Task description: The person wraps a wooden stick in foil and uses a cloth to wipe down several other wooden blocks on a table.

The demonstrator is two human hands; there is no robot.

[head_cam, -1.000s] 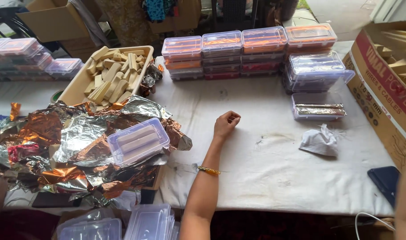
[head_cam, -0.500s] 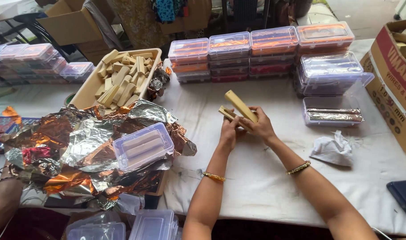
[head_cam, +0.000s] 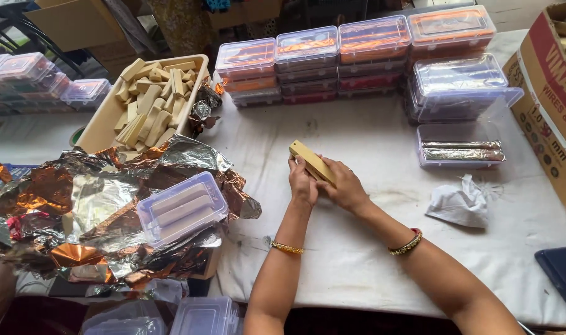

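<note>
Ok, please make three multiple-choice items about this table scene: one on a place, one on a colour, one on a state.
1. Where is the beige tray of tan blocks?
A. upper left of the white cloth
B. lower right
C. under the hands

2. What colour is the bar held in both hands?
A. blue
B. golden tan
C. black

3. How is the clear box on the foil?
A. lid shut
B. lid off
C. crushed

Answers: 1 A, the tray lies near the far left. 2 B, the left hand and right hand grip a golden-tan bar. 3 A, the lid covers the pale bars inside.
</note>
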